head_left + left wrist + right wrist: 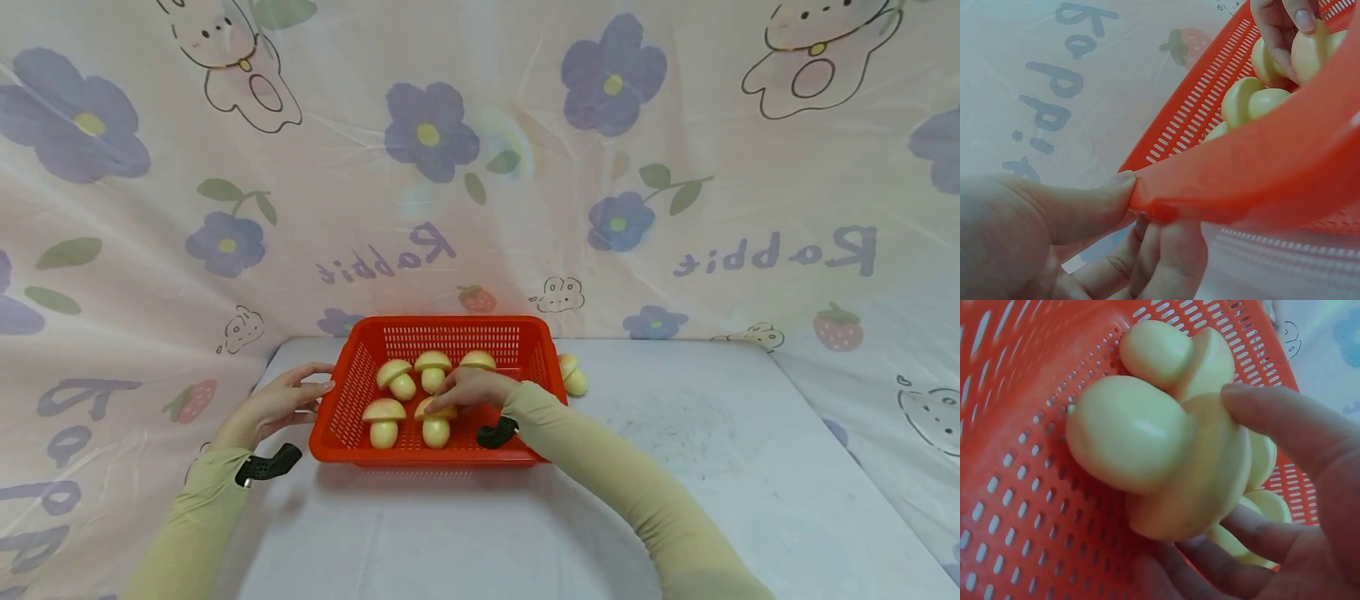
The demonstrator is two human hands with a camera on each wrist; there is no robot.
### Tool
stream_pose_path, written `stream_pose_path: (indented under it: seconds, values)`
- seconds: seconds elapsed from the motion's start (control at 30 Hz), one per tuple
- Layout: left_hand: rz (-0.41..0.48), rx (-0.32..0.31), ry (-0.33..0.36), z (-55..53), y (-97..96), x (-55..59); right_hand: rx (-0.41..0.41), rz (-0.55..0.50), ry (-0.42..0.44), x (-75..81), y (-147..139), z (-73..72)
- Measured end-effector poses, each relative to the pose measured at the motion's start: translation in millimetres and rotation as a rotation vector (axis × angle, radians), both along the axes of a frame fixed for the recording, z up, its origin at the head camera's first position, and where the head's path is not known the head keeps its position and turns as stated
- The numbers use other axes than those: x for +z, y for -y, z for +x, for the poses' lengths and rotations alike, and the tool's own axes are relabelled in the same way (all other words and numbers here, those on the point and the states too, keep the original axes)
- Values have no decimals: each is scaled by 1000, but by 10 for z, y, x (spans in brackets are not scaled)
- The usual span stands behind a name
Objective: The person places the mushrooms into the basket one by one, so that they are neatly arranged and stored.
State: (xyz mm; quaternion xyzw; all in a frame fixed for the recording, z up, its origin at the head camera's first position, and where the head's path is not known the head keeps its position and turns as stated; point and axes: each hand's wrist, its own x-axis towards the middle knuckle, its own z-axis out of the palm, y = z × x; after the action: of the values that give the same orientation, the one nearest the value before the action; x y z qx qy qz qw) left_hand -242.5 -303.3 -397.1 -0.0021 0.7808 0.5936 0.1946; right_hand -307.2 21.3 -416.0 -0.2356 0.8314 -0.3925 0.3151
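A red plastic basket with slotted walls stands on the table and holds several pale yellow mushrooms, seemingly models. My left hand pinches the basket's left rim; in the left wrist view the thumb lies on top of the rim with the fingers beneath. Inside the basket, my right hand grips one mushroom by its cap, thumb on one side and fingers on the other. In the head view this mushroom is at the front, stem toward me, its cap partly covered by the fingers.
Another mushroom lies on the white table just outside the basket's right wall. Behind the table hangs a cloth printed with flowers and rabbits. More of this cloth lines the left and right sides.
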Motion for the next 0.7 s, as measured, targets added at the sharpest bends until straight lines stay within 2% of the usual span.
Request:
stream_pose_path:
  seconds: [0.1,0.4,0.7]
  values:
    - [-1,-4,-3,2,2,0,-12,7,7,-7,9,1]
    - [-9,5,0,1,-5,-3,-54,-31,108,-8,37,27]
    - [-15,11,-1,-10,4,-10,-82,-63,123,-35,50,35]
